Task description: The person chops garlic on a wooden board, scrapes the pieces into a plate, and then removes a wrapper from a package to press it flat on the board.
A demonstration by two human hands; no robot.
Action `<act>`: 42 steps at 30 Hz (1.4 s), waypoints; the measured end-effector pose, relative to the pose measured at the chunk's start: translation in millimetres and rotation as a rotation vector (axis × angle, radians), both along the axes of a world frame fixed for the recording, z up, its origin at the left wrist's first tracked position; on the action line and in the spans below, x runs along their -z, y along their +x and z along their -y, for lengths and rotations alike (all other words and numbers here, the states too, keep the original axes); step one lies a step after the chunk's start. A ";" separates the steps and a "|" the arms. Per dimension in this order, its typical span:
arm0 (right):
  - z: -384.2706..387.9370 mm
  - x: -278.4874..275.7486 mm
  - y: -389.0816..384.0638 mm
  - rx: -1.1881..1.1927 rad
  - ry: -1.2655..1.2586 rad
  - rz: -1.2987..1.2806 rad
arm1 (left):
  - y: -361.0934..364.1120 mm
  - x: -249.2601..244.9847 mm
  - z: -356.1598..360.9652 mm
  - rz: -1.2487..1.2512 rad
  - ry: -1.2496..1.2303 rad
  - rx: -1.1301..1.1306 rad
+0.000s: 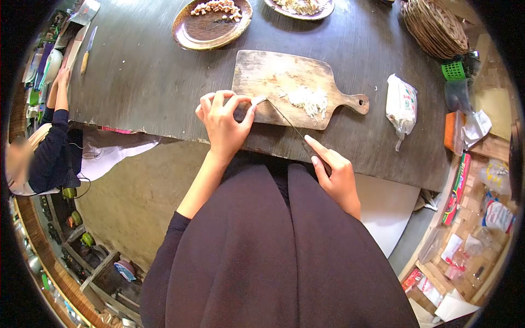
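A wooden cutting board (262, 71) with a handle lies near the table's front edge. On its right part is a pile of thin pale shreds (309, 101). My left hand (225, 117) pinches a small white piece (258, 100) at the board's left front edge; its exact kind I cannot make out. My right hand (333, 172) is closed round the handle of a knife (290, 123), mostly hidden by my fingers. The blade points up and left, its tip close beside the white piece.
A brown plate (205, 38) with chopped pieces and another plate (301, 15) with shreds stand at the back. A white plastic packet (401, 104) lies right of the board, woven baskets (435, 27) beyond. A second knife (87, 52) lies left, near another person (46, 147).
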State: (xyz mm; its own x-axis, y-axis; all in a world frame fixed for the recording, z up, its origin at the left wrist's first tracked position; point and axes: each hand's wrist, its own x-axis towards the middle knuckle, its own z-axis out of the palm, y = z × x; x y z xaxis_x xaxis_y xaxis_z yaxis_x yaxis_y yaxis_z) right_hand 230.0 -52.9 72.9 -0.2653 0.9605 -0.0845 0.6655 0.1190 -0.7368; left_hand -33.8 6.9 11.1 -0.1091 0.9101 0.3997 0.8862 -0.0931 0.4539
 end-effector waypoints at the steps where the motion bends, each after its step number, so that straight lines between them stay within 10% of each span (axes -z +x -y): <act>1: -0.5 -0.5 -0.2 0.002 0.013 -0.007 | 0.2 -0.5 -0.5 -0.001 0.002 0.007; 42: 21.3 37.5 -16.6 0.027 0.172 0.041 | 5.2 9.1 -7.1 -0.076 0.119 0.149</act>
State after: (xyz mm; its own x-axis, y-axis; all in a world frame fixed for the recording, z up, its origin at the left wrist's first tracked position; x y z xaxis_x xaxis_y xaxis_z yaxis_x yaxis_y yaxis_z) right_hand 213.4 -74.2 35.3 -0.2388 0.9684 0.0719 0.6991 0.2229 -0.6794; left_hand -28.5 14.0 2.0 0.0577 0.8599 0.5072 0.8898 -0.2747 0.3645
